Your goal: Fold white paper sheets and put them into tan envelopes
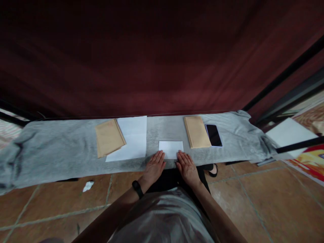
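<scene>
A small white rectangle of paper [171, 147], perhaps folded, lies flat on the grey cloth [167, 125] in front of me. On its lower left corner rest the fingers of my left hand [154, 164], stretched out flat. The outstretched fingers of my right hand [186, 166] touch its lower right corner. Neither hand is wrapped round anything. Left of it, larger white sheets [134, 138] lie partly under a stack of brown envelopes [108, 138]. To the right is another stack of brown envelopes [198, 131].
A phone [214, 135] lies beside the right-hand envelopes. The cloth covers a long narrow surface against a dark red wall [162, 67]. Black bars [286, 74] stand at the right. A crumpled white scrap [88, 186] is on the tiled floor [253, 202].
</scene>
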The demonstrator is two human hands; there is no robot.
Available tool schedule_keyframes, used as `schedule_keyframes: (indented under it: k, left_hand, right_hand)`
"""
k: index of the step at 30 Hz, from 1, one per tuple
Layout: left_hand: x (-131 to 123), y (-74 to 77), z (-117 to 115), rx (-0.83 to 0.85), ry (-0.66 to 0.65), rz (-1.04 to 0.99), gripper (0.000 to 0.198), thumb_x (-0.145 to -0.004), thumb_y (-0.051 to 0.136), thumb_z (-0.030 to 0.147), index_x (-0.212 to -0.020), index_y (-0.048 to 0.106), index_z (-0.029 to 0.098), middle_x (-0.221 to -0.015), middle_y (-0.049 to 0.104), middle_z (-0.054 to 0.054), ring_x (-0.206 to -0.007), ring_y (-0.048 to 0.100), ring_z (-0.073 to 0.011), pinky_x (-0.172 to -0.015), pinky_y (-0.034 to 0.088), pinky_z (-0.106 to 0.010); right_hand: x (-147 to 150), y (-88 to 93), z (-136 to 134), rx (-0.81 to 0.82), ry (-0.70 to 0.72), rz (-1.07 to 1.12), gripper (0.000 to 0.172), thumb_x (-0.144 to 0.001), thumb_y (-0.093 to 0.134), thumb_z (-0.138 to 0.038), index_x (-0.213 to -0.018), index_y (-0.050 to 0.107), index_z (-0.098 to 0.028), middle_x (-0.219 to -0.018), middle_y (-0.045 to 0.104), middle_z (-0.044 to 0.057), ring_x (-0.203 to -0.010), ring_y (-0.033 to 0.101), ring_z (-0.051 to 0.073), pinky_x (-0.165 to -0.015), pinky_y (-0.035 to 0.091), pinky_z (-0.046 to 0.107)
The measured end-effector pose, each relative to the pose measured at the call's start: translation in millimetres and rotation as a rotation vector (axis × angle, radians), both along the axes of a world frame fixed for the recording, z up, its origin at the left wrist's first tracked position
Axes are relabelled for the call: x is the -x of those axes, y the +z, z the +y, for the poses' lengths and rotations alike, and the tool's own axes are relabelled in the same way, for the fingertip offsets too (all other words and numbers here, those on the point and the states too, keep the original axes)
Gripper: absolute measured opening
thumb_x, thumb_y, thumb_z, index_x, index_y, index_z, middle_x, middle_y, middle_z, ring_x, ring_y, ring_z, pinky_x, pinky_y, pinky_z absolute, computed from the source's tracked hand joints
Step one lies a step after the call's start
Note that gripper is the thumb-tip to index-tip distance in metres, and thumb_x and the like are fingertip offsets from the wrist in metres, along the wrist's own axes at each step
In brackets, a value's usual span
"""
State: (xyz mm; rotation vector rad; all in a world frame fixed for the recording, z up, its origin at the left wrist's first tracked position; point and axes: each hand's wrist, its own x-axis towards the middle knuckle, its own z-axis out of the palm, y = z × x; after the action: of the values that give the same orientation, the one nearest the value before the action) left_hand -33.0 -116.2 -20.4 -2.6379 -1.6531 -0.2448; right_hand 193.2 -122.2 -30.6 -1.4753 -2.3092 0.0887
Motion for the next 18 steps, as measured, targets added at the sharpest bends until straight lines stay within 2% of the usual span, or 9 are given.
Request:
schedule_keyframes:
  k: [3,5,8,11,15,18]
  left_hand:
    - [1.5,2.4,9.0,0.021,-0.023,0.064,0.043,-0.102,0.036,0.025,-0.139,0.054,0.012,-0.146,0.054,-0.016,-0.138,0.049,-0.0271,-0.111,0.044,-0.043]
    - [1.0,6.0,13.7,0.037,-0.053,0.112,0.043,-0.098,0.039,0.015,-0.138,0.055,0.011,-0.145,0.055,-0.018,-0.136,0.051,-0.0275,-0.110,0.045,-0.042]
    - [-1.6,14.7,18.6,0.068,-0.114,0.170,0.048,-0.091,0.041,0.002,-0.136,0.054,0.007,-0.143,0.055,-0.021,-0.134,0.053,-0.0278,-0.109,0.045,-0.040]
    - [-6.1,25.6,23.0,0.079,-0.121,0.186,0.046,-0.090,0.044,0.001,-0.133,0.056,0.007,-0.139,0.058,-0.021,-0.128,0.057,-0.0284,-0.102,0.049,-0.039]
    - [-8.5,39.9,29.7,0.096,-0.073,0.109,0.031,-0.091,0.045,0.003,-0.113,0.065,0.013,-0.118,0.069,-0.015,-0.110,0.065,-0.0266,-0.092,0.051,-0.038]
    - [-4.2,50.9,35.9,0.085,0.012,-0.089,0.022,-0.096,0.046,0.012,-0.100,0.066,0.017,-0.100,0.072,-0.010,-0.098,0.067,-0.0246,-0.091,0.050,-0.037]
  right_hand:
    - [-0.7,5.7,6.1,0.003,-0.009,0.001,0.043,-0.103,0.042,-0.025,-0.144,0.050,-0.014,-0.148,0.053,0.012,-0.136,0.050,0.024,-0.116,0.036,0.044]
    - [0.7,8.8,10.7,0.007,-0.017,-0.004,0.042,-0.102,0.045,-0.024,-0.142,0.052,-0.014,-0.147,0.055,0.013,-0.133,0.052,0.024,-0.114,0.037,0.043]
    - [2.1,12.8,17.1,0.028,-0.016,-0.027,0.041,-0.100,0.050,-0.026,-0.138,0.055,-0.014,-0.144,0.058,0.014,-0.129,0.055,0.026,-0.111,0.040,0.043]
    - [1.4,17.1,21.4,0.052,-0.014,-0.048,0.038,-0.098,0.053,-0.029,-0.134,0.059,-0.017,-0.142,0.059,0.013,-0.124,0.058,0.027,-0.108,0.043,0.044]
    - [-2.8,22.7,26.2,0.085,-0.008,-0.023,0.035,-0.097,0.053,-0.028,-0.131,0.061,-0.020,-0.138,0.062,0.011,-0.120,0.061,0.026,-0.104,0.047,0.043]
    - [-8.0,26.9,31.9,0.079,0.001,0.059,0.037,-0.096,0.053,-0.023,-0.132,0.060,-0.020,-0.138,0.062,0.010,-0.124,0.059,0.024,-0.107,0.046,0.040]
